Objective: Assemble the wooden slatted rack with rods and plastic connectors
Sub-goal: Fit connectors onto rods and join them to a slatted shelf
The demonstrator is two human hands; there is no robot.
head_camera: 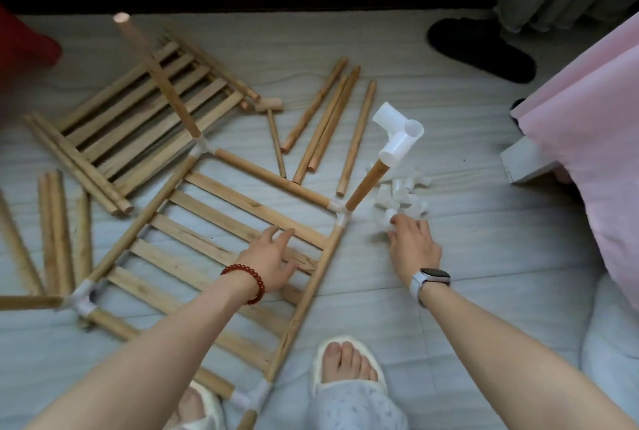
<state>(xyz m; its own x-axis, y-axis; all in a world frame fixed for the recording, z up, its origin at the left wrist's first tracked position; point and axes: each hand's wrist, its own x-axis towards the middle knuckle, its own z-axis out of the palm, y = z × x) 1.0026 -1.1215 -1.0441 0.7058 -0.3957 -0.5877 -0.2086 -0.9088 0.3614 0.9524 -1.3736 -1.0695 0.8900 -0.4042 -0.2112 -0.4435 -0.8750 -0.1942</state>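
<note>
The pale wooden slatted rack panel (214, 236) lies flat, white plastic connectors at its corners. From its far right corner a short wooden rod (367, 183) rises, capped by a white three-way plastic connector (397, 134). Beyond the panel lie loose wooden rods (328, 125); right of it, a heap of white connectors (403, 198). A second slatted panel (145, 118) lies beyond its far left corner.

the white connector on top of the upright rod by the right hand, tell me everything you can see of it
The connector is white, slightly translucent plastic, made of short round sockets joined at one corner. One socket is pushed down onto the top of a wooden rod that stands up from the slatted frame's far right corner. The other sockets are open and empty, one showing its hollow mouth. Neither hand touches it; the right hand is below it, at the pile of loose connectors on the floor.
</note>
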